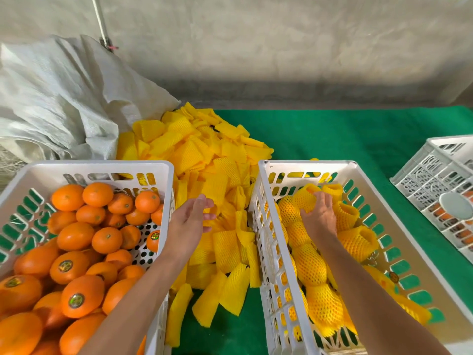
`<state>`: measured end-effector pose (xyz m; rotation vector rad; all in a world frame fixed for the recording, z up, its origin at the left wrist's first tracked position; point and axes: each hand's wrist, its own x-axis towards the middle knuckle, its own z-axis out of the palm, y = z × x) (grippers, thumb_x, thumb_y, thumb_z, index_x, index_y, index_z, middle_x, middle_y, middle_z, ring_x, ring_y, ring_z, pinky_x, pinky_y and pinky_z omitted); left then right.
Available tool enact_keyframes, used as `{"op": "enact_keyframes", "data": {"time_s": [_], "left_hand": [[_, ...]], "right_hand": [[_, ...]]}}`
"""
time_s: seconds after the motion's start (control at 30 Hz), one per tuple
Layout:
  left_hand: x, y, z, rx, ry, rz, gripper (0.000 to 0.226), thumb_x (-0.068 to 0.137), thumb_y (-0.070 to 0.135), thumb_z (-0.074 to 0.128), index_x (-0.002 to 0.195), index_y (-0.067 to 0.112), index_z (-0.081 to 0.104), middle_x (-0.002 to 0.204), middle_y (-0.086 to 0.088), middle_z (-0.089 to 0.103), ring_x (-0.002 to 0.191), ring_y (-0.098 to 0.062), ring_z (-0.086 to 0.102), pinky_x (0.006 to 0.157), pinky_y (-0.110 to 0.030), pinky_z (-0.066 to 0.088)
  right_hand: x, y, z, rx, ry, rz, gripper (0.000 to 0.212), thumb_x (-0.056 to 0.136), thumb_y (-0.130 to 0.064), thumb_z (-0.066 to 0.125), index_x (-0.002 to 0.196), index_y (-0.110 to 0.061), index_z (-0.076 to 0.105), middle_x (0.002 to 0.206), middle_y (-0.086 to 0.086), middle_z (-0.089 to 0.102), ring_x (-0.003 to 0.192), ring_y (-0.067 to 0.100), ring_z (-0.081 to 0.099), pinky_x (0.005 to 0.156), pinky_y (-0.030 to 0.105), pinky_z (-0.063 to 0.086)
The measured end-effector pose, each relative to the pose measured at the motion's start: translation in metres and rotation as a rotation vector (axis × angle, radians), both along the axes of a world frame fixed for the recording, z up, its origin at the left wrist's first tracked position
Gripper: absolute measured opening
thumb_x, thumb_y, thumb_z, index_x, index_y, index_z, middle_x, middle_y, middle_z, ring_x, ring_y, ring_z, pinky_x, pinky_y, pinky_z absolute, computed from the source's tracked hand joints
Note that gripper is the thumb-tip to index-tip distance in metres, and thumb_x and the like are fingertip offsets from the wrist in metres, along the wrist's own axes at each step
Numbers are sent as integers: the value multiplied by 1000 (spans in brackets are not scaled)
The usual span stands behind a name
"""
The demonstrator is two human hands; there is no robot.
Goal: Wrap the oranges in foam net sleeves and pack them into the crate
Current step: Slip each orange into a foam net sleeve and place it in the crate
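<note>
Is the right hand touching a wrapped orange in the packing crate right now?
Touching. The head view shows the right hand inside the packing crate, its fingers curled onto a wrapped orange at the far end.

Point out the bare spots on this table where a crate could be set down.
Bare green mat lies behind the white packing crate, between the yellow foam sleeve pile and the far-right white crate. Between the orange-filled crate and the packing crate, sleeves crowd the mat.

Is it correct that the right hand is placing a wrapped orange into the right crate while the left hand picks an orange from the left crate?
Not quite. In the head view the left hand hovers open over the foam net sleeves, not in the left crate. The right hand does set a wrapped orange into the right crate.
</note>
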<state>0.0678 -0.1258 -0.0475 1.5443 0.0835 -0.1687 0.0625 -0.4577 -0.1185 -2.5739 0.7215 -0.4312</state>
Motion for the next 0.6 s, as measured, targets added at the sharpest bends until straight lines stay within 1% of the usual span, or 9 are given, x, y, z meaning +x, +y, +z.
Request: {"op": "enact_keyframes", "data": {"time_s": [0.07, 0.13, 0.23, 0.3, 0.37, 0.43, 0.5, 0.53, 0.6], "left_hand": [[-1, 0, 0, 7, -2, -10, 41, 108, 39, 47, 115, 6, 70, 117, -4, 73, 100, -26, 73, 74, -39, 58], [-1, 0, 1, 7, -4, -11, 40, 107, 38, 47, 115, 6, 70, 117, -3, 73, 100, -25, 73, 76, -40, 58], [-1, 1, 2, 2, -23, -14, 35, 107, 35, 49, 111, 8, 71, 117, -2, 73, 99, -25, 74, 77, -41, 58], [-1, 1, 1, 2, -25, -27, 30, 108, 32, 50, 107, 10, 72, 117, -3, 73, 99, -26, 73, 76, -40, 58], [-2, 2, 0, 46, -33, -43, 26, 107, 30, 52, 105, 13, 72, 114, -1, 73, 99, -25, 73, 75, -41, 59], [-2, 3, -5, 176, -62, -97, 22, 106, 33, 54, 106, 18, 70, 110, 0, 73, 95, -24, 72, 75, -46, 59], [-6, 1, -11, 344, -97, -185, 20, 105, 36, 56, 112, 21, 68, 113, -3, 71, 92, -22, 69, 68, -38, 55], [-7, -2, -16, 462, -118, -247, 22, 104, 36, 58, 118, 21, 66, 121, -3, 66, 99, -21, 67, 71, -33, 53], [-3, -13, -25, 735, -151, -411, 32, 103, 35, 60, 130, 19, 60, 136, -5, 54, 112, -22, 61, 89, -32, 49]], "right_hand": [[-2, -2, 4, -24, 38, 18, 59, 92, -26, 75, 141, -18, 43, 144, 8, 42, 100, 28, 61, 64, 35, 59], [0, -4, 11, -101, 110, 5, 60, 93, -38, 72, 141, -19, 42, 146, 9, 40, 97, 29, 62, 61, 34, 56], [5, 2, 28, -179, 169, -47, 59, 93, -56, 63, 136, -19, 49, 150, 9, 38, 102, 35, 65, 67, 35, 51], [6, 7, 41, -186, 142, -58, 55, 93, -57, 62, 132, -18, 53, 150, 8, 37, 100, 34, 65, 67, 34, 51], [7, 17, 55, -160, 58, -41, 50, 94, -53, 62, 128, -17, 55, 146, 8, 41, 97, 32, 65, 68, 36, 54], [6, 30, 67, -106, -70, -10, 42, 96, -49, 61, 123, -17, 58, 139, 8, 47, 94, 31, 65, 67, 32, 48], [6, 49, 81, -75, -178, 38, 38, 97, -46, 60, 122, -17, 59, 132, 6, 52, 97, 29, 64, 68, 31, 43], [7, 59, 89, -81, -224, 65, 37, 97, -44, 60, 121, -17, 59, 129, 4, 53, 98, 27, 64, 67, 30, 42], [10, 81, 103, -119, -292, 154, 34, 98, -42, 60, 121, -17, 58, 125, 2, 54, 95, 25, 65, 65, 29, 41]]}}
